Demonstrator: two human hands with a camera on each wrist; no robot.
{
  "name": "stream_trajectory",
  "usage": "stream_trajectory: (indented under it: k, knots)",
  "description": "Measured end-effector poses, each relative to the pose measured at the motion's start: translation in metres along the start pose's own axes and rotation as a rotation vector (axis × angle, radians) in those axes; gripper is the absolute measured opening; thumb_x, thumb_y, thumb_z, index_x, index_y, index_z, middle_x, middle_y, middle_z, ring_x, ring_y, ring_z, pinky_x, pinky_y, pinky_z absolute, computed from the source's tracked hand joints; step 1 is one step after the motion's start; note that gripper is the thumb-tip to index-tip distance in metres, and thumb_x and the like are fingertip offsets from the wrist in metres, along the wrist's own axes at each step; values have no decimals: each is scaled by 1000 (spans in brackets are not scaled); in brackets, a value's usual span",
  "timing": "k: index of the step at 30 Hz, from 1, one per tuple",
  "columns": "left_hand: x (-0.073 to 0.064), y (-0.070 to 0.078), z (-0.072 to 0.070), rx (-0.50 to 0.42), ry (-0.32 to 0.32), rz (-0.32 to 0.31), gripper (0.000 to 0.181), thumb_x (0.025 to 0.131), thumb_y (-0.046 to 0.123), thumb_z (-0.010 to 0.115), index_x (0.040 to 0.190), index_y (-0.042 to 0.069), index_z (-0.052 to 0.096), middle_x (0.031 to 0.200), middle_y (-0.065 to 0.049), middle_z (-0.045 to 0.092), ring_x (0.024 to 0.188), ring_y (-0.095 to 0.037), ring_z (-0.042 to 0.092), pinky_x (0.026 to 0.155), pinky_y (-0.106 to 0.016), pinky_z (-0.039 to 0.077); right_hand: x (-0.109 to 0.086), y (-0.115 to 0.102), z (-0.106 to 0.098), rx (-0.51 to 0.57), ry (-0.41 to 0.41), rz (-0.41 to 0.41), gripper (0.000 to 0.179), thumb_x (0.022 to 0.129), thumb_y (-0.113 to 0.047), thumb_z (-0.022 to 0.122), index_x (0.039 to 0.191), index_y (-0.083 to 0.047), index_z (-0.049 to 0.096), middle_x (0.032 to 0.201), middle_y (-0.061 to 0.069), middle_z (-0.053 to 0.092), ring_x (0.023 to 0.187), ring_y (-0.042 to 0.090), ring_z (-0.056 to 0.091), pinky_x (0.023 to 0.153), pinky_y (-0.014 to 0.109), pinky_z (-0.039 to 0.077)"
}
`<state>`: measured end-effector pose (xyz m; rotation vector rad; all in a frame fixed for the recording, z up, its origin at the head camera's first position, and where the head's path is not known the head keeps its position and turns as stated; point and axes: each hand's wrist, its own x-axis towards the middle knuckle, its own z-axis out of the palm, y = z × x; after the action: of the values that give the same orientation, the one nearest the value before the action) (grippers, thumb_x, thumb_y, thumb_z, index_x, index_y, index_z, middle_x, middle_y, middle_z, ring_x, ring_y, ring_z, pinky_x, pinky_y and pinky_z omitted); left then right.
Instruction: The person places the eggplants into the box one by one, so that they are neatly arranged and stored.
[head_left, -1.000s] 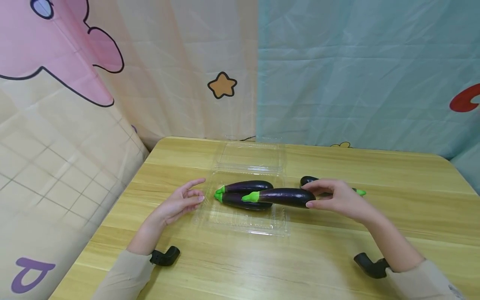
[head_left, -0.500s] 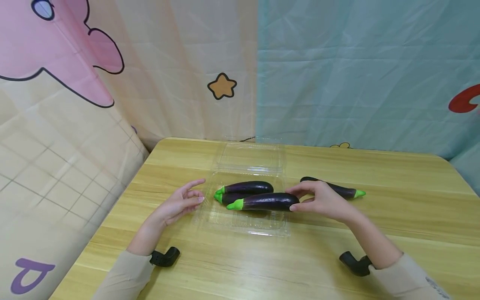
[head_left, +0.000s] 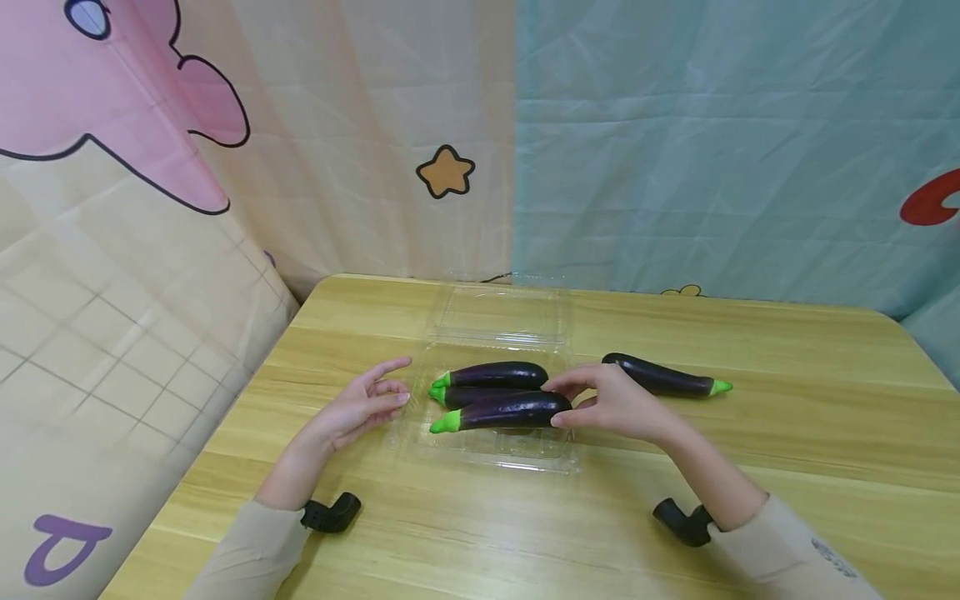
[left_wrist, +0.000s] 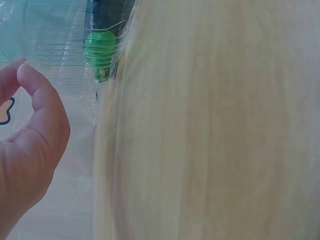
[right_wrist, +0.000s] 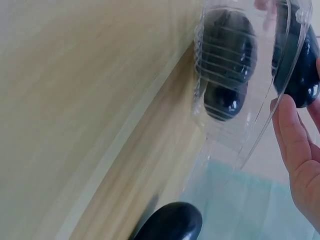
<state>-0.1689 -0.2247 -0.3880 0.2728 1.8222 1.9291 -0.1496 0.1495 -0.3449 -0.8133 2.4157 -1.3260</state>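
My right hand (head_left: 615, 404) pinches the rounded end of a dark purple eggplant (head_left: 513, 411) with a green stem. This eggplant is over the front part of a clear plastic clamshell container (head_left: 495, 460), its stem pointing left. In the right wrist view the held eggplant (right_wrist: 303, 80) is above the container's rim. Behind it, two more eggplants (head_left: 498, 373) lie side by side in the container, the nearer one partly covered. At the container's left edge, my left hand (head_left: 360, 407) holds the rim between thumb and fingers, its index finger extended.
Another eggplant (head_left: 660, 377) lies on the wooden table (head_left: 787, 400) right of the container, behind my right hand. The container's open lid (head_left: 502, 310) lies flat toward the back. Patterned curtains (head_left: 637, 167) hang behind the table.
My right hand has carried the eggplant left, toward me and lower, from above the two others to the container's front part. My left hand has stayed in place.
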Motion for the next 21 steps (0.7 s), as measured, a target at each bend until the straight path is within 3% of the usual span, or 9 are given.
stream_trajectory:
  k: [10, 21]
  knots:
    - [0, 0, -1, -20, -8, -8, 66, 93, -2, 52, 147, 2, 15, 92, 3, 55, 75, -6, 54, 66, -17, 47, 8, -3, 10, -75, -16, -51, 37, 81, -19, 74, 113, -3, 65, 103, 6, 63, 91, 20, 56, 72, 25, 52]
    - [-1, 0, 0, -22, -8, -11, 66, 93, -1, 52, 147, 1, 14, 92, 3, 55, 72, -5, 54, 64, -17, 46, 13, -7, 22, -144, -64, -51, 35, 80, -17, 74, 111, -4, 65, 98, 3, 63, 88, 17, 58, 70, 22, 52]
